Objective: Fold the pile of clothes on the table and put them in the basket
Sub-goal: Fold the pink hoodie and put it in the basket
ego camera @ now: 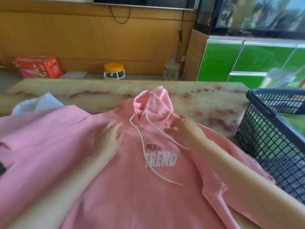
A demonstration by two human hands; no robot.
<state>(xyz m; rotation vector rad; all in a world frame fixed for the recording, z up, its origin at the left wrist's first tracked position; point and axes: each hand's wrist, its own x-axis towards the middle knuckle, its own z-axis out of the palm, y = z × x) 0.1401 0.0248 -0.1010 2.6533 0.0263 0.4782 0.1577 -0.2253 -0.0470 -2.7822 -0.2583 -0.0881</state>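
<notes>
- We see a pink hoodie (pixel 132 187) spread front-up over the near part of the table (pixel 206 100). Its hood points toward the far edge, and the printed words PRETEND and TREND sit on the chest.
- Two white drawstrings (pixel 140 139) run down from the neck opening across the chest, one crossing the print.
- The left hand (pixel 112 133) lies flat on the hoodie just left of the neck, palm down and fingers straight and slightly spread. It grips nothing.
- The right hand (pixel 183 129) rests on the hoodie's right shoulder just below the hood, its fingers loosely stretched toward the neck. The fingertips are blurred, but we see no cloth pinched in them.
- A dark plastic mesh basket (pixel 264 138) stands at the right end of the table, just beside the hoodie's right sleeve.
- A white piece of clothing (pixel 38 103) lies at the left, partly under the hoodie's other sleeve.
- On the floor beyond the table we see a red box (pixel 38 66), a stool with a yellow seat (pixel 113 70), a clear water bottle (pixel 171 68) and a green cabinet (pixel 247 60).
</notes>
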